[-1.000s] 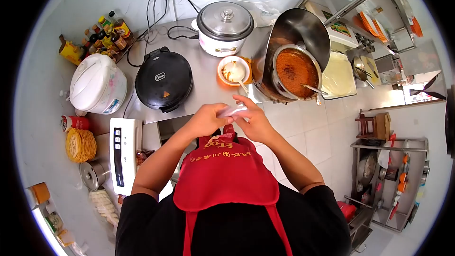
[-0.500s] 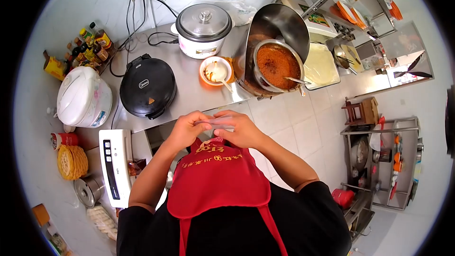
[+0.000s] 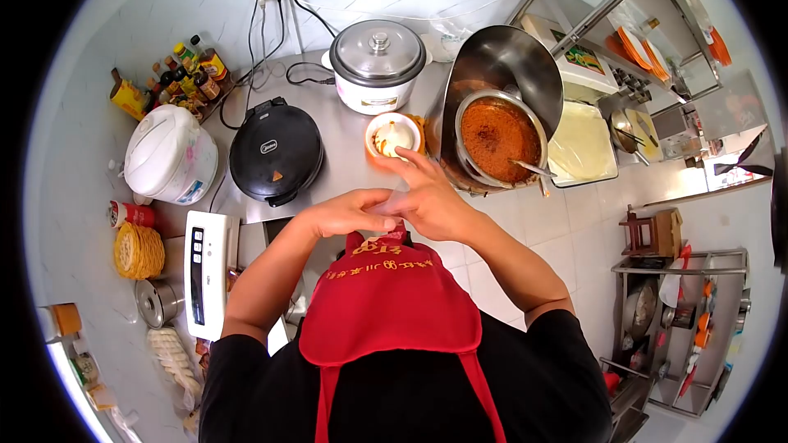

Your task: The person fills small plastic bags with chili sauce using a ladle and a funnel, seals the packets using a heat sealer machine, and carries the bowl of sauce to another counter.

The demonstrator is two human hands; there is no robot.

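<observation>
In front of the apron, my left hand [image 3: 349, 212] is closed on a thin piece of clear plastic film [image 3: 399, 198], possibly a bag. My right hand [image 3: 433, 201] meets it from the other side, its upper fingers stretched forward and its thumb side on the film. The film's lower part is hidden by my fingers. Just beyond my right fingertips stands a small white bowl [image 3: 384, 128] with a white spoon and reddish residue. A red apron [image 3: 386, 303] covers my front.
A steel pot of red chili sauce [image 3: 498, 138] sits inside a larger metal vessel [image 3: 525, 57] on the right. A black electric griddle [image 3: 277, 152], a rice cooker [image 3: 377, 66] and a white sealing machine [image 3: 210, 271] stand along the counter. Several sauce bottles [image 3: 185, 78] are at the back left.
My right hand's upper fingers have stretched out toward the bowl, and the film between my hands is bunched and more upright. The view has shifted, so the counter appears farther right and lower.
</observation>
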